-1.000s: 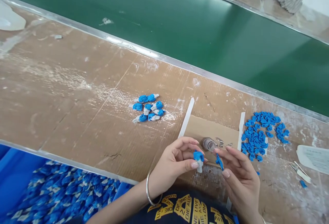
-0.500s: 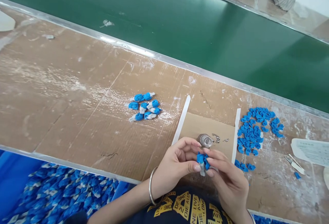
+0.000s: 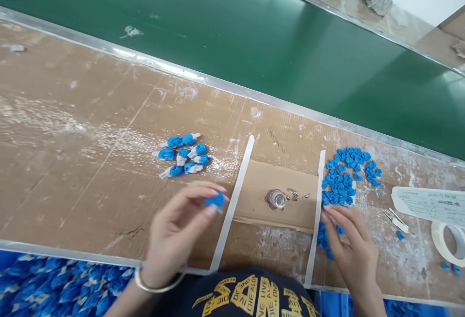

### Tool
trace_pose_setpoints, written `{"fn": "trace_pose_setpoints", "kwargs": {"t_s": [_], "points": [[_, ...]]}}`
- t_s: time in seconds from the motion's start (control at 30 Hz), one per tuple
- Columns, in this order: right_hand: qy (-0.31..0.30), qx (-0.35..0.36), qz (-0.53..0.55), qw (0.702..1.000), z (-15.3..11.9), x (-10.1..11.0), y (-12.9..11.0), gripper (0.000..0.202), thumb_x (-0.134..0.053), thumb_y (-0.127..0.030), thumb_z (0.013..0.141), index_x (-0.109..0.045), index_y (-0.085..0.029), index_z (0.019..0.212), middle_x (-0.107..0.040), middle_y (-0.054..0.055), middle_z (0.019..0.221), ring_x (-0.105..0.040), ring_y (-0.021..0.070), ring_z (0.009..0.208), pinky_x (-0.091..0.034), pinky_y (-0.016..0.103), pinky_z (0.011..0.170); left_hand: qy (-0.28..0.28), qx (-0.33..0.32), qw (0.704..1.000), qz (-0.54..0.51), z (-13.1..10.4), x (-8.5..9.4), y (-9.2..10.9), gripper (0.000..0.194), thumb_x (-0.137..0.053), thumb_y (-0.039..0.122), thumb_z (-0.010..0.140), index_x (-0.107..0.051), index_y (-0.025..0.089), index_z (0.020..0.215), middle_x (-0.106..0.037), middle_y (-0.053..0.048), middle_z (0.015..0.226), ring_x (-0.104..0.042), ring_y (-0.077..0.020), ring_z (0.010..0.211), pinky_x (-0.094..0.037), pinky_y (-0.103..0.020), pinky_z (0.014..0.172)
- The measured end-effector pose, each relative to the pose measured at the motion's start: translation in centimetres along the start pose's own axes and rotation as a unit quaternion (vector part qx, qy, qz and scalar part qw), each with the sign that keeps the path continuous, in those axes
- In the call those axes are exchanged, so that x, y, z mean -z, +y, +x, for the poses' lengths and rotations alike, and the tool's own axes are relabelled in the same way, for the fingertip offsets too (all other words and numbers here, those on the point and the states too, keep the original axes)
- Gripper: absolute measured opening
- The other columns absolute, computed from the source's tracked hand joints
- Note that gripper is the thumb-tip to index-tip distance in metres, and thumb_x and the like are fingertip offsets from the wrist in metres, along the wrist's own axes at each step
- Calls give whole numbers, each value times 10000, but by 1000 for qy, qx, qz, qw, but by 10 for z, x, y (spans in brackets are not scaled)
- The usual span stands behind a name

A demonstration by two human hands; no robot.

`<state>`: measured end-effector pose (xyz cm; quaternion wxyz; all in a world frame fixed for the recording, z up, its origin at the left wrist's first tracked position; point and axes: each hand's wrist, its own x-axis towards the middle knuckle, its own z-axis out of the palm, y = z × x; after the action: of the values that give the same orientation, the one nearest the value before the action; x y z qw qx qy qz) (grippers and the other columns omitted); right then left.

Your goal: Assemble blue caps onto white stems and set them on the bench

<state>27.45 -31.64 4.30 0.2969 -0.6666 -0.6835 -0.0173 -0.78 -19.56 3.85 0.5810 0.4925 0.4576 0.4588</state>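
Note:
My left hand (image 3: 178, 229), with a bangle on its wrist, pinches a small blue and whitish piece (image 3: 215, 201) between thumb and fingers, left of the cardboard sheet. Most of its pale end is hidden. Over at the heap of small curled blue pieces (image 3: 339, 186), my right hand (image 3: 350, 239) has thumb and forefinger pressed together by the right white strip (image 3: 317, 210). Whether a piece is between those fingertips is too small to see. Several blue pieces with whitish stems (image 3: 176, 170) lie grouped at the left.
A small clear pot (image 3: 278, 199) stands on the cardboard sheet (image 3: 254, 210) between the white strips. Swabs (image 3: 397, 217), a labelled plastic piece (image 3: 425, 203) and a tape roll (image 3: 438, 242) lie at right. Behind runs a green belt (image 3: 218, 31). Many blue pieces (image 3: 65, 288) fill the space below the table edge.
My hands, which were together on a blue and whitish piece, have parted. The left has carried it leftwards; the right has moved to the blue heap. The view has shifted right.

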Motion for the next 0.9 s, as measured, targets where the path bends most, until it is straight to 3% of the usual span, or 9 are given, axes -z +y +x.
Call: {"fn": "trace_pose_setpoints", "kwargs": {"t_s": [0.03, 0.1, 0.2, 0.27, 0.37, 0.5, 0.63, 0.77, 0.9], "points": [[-3, -11, -46, 999, -5, -1, 10, 100, -574, -175, 1023, -654, -161, 1082, -664, 94, 1000, -639, 241, 901, -511, 375, 834, 74, -28, 994, 81, 7, 15, -1, 108, -720, 185, 806, -710, 215, 909, -718, -43, 976, -680, -205, 901, -566, -294, 810], [-36, -19, -107, 993, -15, -5, 23, 201, -491, -260, 1067, -652, -140, 1056, -664, 121, 1001, -638, 267, 905, -510, 403, 829, 209, -45, 948, 235, 23, 46, -4, 178, -700, 229, 770, -704, 183, 942, -719, -71, 969, -675, -247, 913, -558, -380, 869], [-67, -21, -148, 987, -21, -12, 29, 308, -390, -302, 1095, -654, -150, 1049, -678, 128, 1012, -645, 275, 917, -509, 409, 836, 297, -60, 857, 417, 44, 86, -13, 270, -624, 287, 772, -706, 132, 977, -716, -135, 981, -682, -314, 901, -552, -505, 879], [-60, -27, -158, 985, -20, -13, 28, 337, -382, -338, 1098, -662, -164, 1026, -690, 111, 988, -654, 268, 885, -503, 395, 818, 271, -89, 812, 508, 53, 103, -18, 275, -556, 287, 816, -706, 111, 966, -712, -184, 1027, -675, -364, 990, -526, -561, 926], [-50, -64, -121, 989, -18, -10, 28, 413, -369, -436, 1105, -675, -176, 1011, -700, 78, 1006, -672, 248, 868, -496, 361, 785, 205, -118, 781, 579, 59, 112, -21, 305, -505, 287, 883, -700, 81, 994, -687, -249, 1124, -627, -425, 1137, -452, -628, 1013], [-55, -97, -65, 992, -26, -6, 35, 441, -394, -512, 1095, -699, -198, 1037, -704, 40, 1082, -685, 235, 940, -494, 336, 827, 189, -174, 760, 597, 61, 96, -17, 273, -553, 299, 944, -685, 110, 1090, -602, -235, 1310, -530, -410, 1280, -384, -614, 1091], [-56, -23, -75, 995, -41, -3, 46, 346, -408, -375, 1110, -679, -163, 1146, -697, 69, 1149, -689, 237, 969, -491, 345, 902, 73, -236, 772, 585, 72, 66, -5, 197, -533, 285, 973, -700, 183, 1001, -696, -139, 1103, -632, -310, 1071, -479, -485, 990], [-104, 113, -95, 984, -51, 2, 59, 408, -367, -156, 1093, -454, -164, 1491, -640, 106, 1300, -637, 266, 1148, -427, 394, 1047, -61, -196, 770, 604, 89, 46, 6, 269, -452, 268, 970, -700, 166, 949, -716, -136, 977, -659, -307, 940, -520, -447, 883], [-150, 147, -120, 970, -51, 6, 64, 528, -344, -60, 1062, -282, -147, 1580, -572, 152, 1387, -578, 292, 1246, -431, 429, 1050, -119, -113, 750, 641, 103, 39, 17, 261, -463, 284, 919, -687, 153, 943, -722, -148, 960, -666, -329, 931, -517, -443, 854]]}}
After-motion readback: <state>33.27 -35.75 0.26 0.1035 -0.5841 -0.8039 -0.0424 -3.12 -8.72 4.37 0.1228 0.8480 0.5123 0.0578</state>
